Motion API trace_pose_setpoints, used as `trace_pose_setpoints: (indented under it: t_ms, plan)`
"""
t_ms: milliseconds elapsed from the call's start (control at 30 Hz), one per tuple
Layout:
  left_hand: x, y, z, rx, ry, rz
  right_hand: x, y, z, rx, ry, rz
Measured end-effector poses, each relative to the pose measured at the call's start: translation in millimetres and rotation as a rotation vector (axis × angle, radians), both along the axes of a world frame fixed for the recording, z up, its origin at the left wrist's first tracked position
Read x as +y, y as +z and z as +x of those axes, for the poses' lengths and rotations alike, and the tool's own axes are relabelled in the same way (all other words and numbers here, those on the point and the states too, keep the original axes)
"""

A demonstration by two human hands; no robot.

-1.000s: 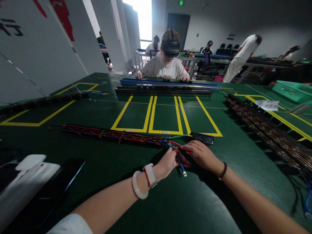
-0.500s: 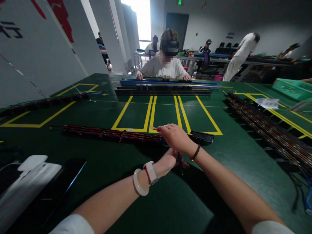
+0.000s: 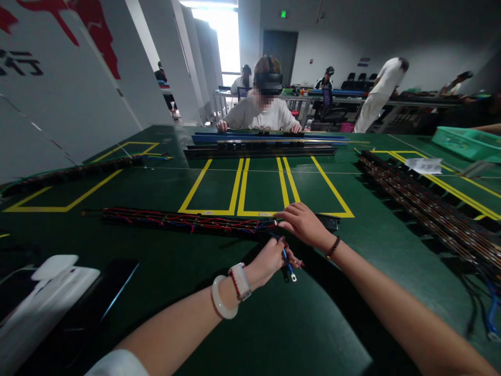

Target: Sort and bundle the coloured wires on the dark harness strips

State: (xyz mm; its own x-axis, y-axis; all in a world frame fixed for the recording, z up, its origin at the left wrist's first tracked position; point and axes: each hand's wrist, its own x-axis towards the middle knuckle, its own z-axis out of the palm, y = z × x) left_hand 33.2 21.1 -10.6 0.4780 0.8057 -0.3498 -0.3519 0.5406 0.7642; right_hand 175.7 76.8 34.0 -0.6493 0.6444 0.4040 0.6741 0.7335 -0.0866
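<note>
A long black wiring bar (image 3: 180,221) with red and blue wires lies crosswise on the green table. My left hand (image 3: 272,257), just in front of its right part, is closed around a blue cable (image 3: 287,257). The cable's bare end carries a silver ring lug (image 3: 294,278) that points toward me. Above it, my right hand (image 3: 303,224) covers part of the bar, with thumb and fingers pinched together. A small shiny bit shows at those fingertips, but I cannot make out what they grip. The bar's black end piece (image 3: 329,221) shows beyond my right wrist.
Several wired bars (image 3: 422,203) lie at the right, near a green basket (image 3: 465,142). Black and blue rails (image 3: 260,151) lie across the far side, where a co-worker (image 3: 266,99) rests both hands. A dark flat device (image 3: 105,292) and white objects (image 3: 58,277) are at the left.
My right hand has moved right and slightly down, off the middle of the bar. The silver tip that stuck out from its fingers no longer stands clear. The blue cable's lug now shows below my left hand.
</note>
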Motion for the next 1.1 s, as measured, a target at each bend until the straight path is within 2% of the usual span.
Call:
trace_pose_setpoints:
  t_ms: [133, 200, 400, 467, 567, 700, 800, 900, 1000, 1100]
  plan:
    - [-3.2, 5.1, -1.4, 0.014, 0.017, 0.003, 3.7, -30.7, 28.2, -0.080, -0.130, 0.151]
    - [-4.6, 4.7, -1.2, 0.016, 0.034, 0.014, 5.4, -39.4, 33.2, -0.140, -0.154, 0.189]
    - [-2.6, 5.3, -5.6, 0.094, -0.021, 0.011, 6.0, -39.5, 32.4, -0.221, -0.183, 0.169]
    - [1.9, 9.7, -13.2, 0.226, -0.117, 0.007, 5.4, -38.4, 32.2, -0.217, -0.180, 0.166]
    - [11.5, 17.9, -29.3, 0.427, -0.364, 0.050, 4.4, -37.8, 32.5, -0.211, -0.184, 0.166]
    - [25.0, 27.7, -47.6, 0.577, -0.630, 0.133, 2.9, -36.2, 32.6, -0.233, -0.176, 0.157]
    - [34.4, 37.7, -54.8, 0.658, -0.777, 0.183, 2.8, -35.5, 32.5, -0.228, -0.181, 0.160]
    - [44.4, 48.0, -59.5, 0.733, -0.899, 0.204, 3.6, -35.7, 32.4, -0.218, -0.184, 0.162]
    - [51.2, 50.6, -61.9, 0.711, -0.986, 0.170, 4.0, -35.9, 32.5, -0.216, -0.176, 0.158]
    - [48.6, 44.7, -60.3, 0.600, -0.953, 0.105, 3.4, -35.6, 32.2, -0.203, -0.169, 0.150]
